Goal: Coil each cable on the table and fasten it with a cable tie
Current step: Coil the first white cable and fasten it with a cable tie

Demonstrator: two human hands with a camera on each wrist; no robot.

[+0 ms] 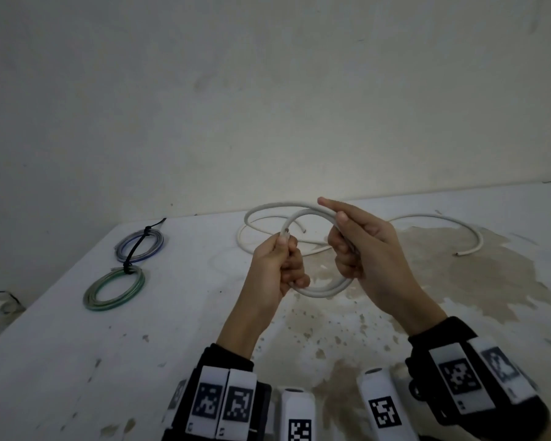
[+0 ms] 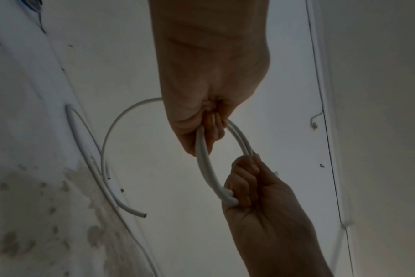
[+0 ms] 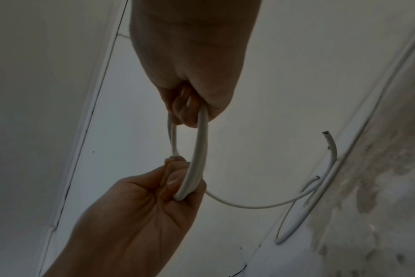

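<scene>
Both hands are up off the table (image 1: 77, 361), working one white cable (image 1: 318, 291) into a small loop between them. Left hand (image 1: 275, 268) has its fingers curled round the loop's left side, thumb on top, with the cut end of the cable poking out just above the thumb. Right hand (image 1: 363, 249) grips the loop's right side: lower fingers wrapped round the strands, index finger pointing straight out to the left, thumb lying over the cable. The left wrist view shows two strands running side by side through the left hand (image 2: 211, 93) down into the right hand (image 2: 254, 189); the right wrist view shows the same from the other side, right hand (image 3: 192, 75) above and left hand (image 3: 149, 202) below, with the strands clamped in both. The rest of the white cable trails back onto the table behind the hands in loose curves; more white cable (image 1: 452, 224) lies to the right with a cut end free, though whether it is a separate piece I can't tell. Far left on the table: blue coil (image 1: 139, 245) and green coil (image 1: 115, 289), just beside each other, each cinched with a black tie (image 1: 137, 246). Brown staining (image 1: 458, 281) covers the table surface under and right of the hands.
</scene>
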